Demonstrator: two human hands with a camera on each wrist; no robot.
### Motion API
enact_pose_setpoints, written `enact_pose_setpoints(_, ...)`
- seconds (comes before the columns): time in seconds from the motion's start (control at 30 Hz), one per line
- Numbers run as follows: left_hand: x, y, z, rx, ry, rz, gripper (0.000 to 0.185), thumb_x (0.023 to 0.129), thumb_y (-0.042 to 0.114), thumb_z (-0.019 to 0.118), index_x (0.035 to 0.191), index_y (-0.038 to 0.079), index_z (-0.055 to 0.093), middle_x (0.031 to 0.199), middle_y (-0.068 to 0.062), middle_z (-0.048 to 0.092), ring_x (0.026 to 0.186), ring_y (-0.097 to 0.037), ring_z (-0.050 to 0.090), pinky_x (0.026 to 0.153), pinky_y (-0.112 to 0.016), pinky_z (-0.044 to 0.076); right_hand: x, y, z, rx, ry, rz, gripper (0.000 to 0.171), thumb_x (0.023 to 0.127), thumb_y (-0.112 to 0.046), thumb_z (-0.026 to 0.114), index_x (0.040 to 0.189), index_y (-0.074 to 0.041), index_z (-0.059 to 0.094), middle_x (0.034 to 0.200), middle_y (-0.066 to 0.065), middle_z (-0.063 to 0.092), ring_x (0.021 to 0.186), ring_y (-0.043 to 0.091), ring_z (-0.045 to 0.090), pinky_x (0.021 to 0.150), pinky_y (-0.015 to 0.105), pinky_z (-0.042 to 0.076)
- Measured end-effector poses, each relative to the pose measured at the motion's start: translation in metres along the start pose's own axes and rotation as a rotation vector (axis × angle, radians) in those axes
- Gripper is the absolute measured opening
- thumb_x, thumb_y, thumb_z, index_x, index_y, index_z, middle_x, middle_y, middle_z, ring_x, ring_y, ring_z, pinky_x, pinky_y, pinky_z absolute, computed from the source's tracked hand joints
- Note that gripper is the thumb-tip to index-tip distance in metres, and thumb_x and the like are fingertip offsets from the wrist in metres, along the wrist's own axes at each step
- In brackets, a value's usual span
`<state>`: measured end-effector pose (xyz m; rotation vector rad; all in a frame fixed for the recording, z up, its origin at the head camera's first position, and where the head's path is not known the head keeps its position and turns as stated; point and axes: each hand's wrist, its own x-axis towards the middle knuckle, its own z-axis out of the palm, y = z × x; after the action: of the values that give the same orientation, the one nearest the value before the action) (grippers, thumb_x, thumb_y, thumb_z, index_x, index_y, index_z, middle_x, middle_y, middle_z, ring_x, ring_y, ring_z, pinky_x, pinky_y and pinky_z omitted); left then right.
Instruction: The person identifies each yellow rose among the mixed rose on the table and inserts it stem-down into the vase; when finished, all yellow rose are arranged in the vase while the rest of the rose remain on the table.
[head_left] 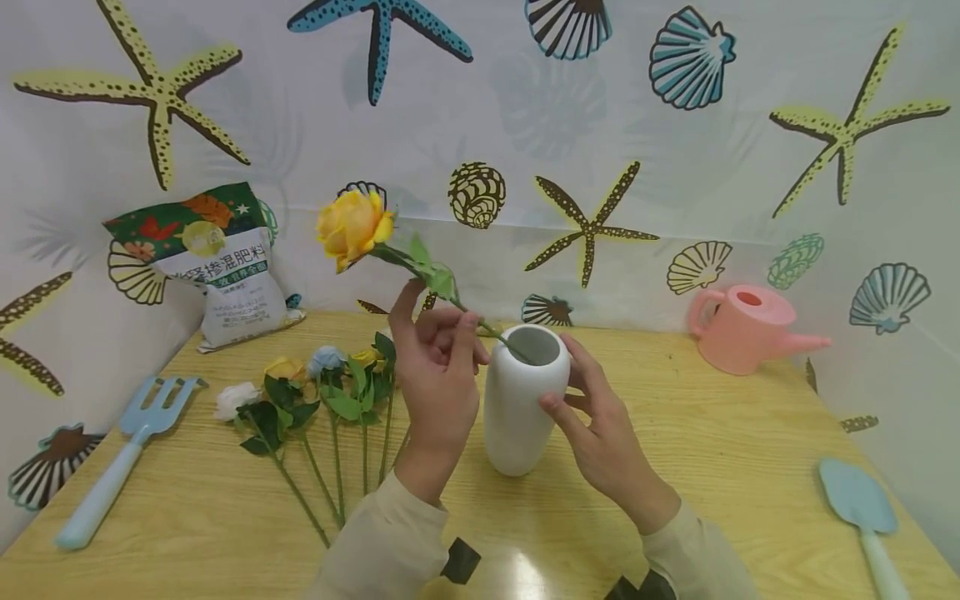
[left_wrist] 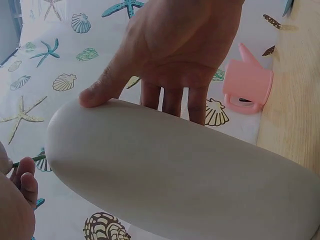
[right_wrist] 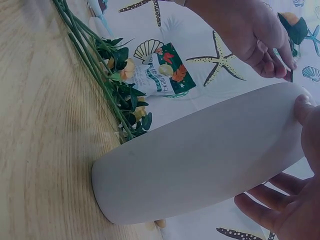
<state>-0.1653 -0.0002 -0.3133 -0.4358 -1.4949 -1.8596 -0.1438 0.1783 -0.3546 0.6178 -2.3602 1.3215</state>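
1. Yellow rose (head_left: 352, 227): my left hand (head_left: 438, 375) pinches its green stem, the stem's lower end just inside the mouth of the white vase (head_left: 521, 398).
2. White vase stands upright mid-table (head_left: 712, 450); my right hand (head_left: 600, 425) grips its right side, thumb near the rim.
3. Spare flowers (head_left: 322, 392) lie on the left, near my left hand.
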Motion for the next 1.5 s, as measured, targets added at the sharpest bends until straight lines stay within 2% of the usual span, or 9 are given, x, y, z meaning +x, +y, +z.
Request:
enact_pose_setpoints(0.17,-0.0022,-0.0022,0.0002,0.264,-0.093,0.075,0.05,0.098,0.007,0.066,0.142,0.002,0.042,0.094,-0.014,0.064,0.062,-0.013,0.06,0.057,-0.021,0.051,0.0003,-0.0009,-0.0001,-0.002,-0.003,0.009,0.071,0.097,-0.012,0.067,0.158,-0.013,0.03,0.145,0.013,0.054,0.125,0.032,0.061,0.094,0.047,0.057)
enact_pose_setpoints(0.3,-0.0019,0.0004,0.0006,0.353,-0.135,0.084,0.045,0.097,0.009,0.068,0.136,0.002,0.047,0.094,-0.013,0.068,0.064,-0.018,0.064,0.059,-0.023,0.054,0.0009,-0.0011,-0.0003,-0.003,-0.006,0.008,0.071,0.097,-0.013,0.067,0.158,-0.013,0.03,0.145,0.012,0.054,0.125,0.031,0.061,0.094,0.048,0.057)
enact_pose_setpoints(0.5,-0.0021,0.0019,0.0015,0.324,-0.139,0.085,0.033,0.096,0.004,0.067,0.125,-0.004,0.054,0.091,-0.016,0.069,0.06,-0.022,0.066,0.057,-0.024,0.055,0.0003,-0.0005,-0.0006,-0.001,-0.007,0.017,0.071,0.097,-0.013,0.067,0.158,-0.013,0.03,0.144,0.013,0.054,0.125,0.032,0.061,0.094,0.049,0.057)
enact_pose_setpoints(0.7,-0.0018,0.0043,0.0,0.422,-0.167,0.062,0.022,0.093,0.007,0.072,0.109,-0.003,0.061,0.091,-0.013,0.073,0.061,-0.021,0.066,0.058,-0.026,0.056,0.0001,-0.0008,-0.0008,0.003,-0.013,0.028,0.07,0.098,-0.014,0.066,0.158,-0.012,0.029,0.144,0.014,0.054,0.126,0.033,0.061,0.095,0.051,0.056)
enact_pose_setpoints(0.93,-0.0011,0.0046,-0.0024,0.477,-0.206,0.056,0.026,0.09,0.008,0.075,0.111,-0.002,0.062,0.091,-0.012,0.073,0.062,-0.02,0.062,0.057,-0.026,0.055,0.0002,-0.001,-0.0009,0.004,-0.015,0.037,0.071,0.098,-0.015,0.066,0.158,-0.015,0.029,0.144,0.013,0.055,0.126,0.032,0.06,0.095,0.051,0.056)
enact_pose_setpoints(1.07,-0.0006,0.0047,-0.0036,0.47,-0.212,0.068,0.027,0.088,0.006,0.077,0.11,-0.002,0.063,0.089,-0.012,0.072,0.061,-0.019,0.061,0.057,-0.025,0.054,0.0004,-0.0011,-0.0006,-0.002,-0.013,0.036,0.071,0.098,-0.015,0.066,0.158,-0.014,0.029,0.143,0.013,0.055,0.126,0.032,0.061,0.095,0.05,0.056)
enact_pose_setpoints(1.33,-0.0016,0.0054,-0.0046,0.444,-0.223,0.048,0.033,0.086,0.006,0.078,0.114,-0.001,0.062,0.083,-0.012,0.07,0.062,-0.016,0.055,0.057,-0.021,0.05,0.0002,-0.0005,-0.0001,-0.006,-0.007,0.032,0.071,0.097,-0.013,0.066,0.158,-0.015,0.029,0.142,0.014,0.056,0.125,0.032,0.061,0.094,0.048,0.057)
enact_pose_setpoints(1.5,-0.0018,0.0071,-0.0044,0.438,-0.224,0.044,0.037,0.084,0.004,0.079,0.115,-0.001,0.059,0.085,-0.013,0.071,0.061,-0.017,0.06,0.056,-0.022,0.051,0.0005,-0.0008,-0.0004,-0.003,-0.009,0.037,0.071,0.097,-0.013,0.066,0.158,-0.015,0.029,0.142,0.014,0.056,0.125,0.032,0.061,0.095,0.05,0.056)
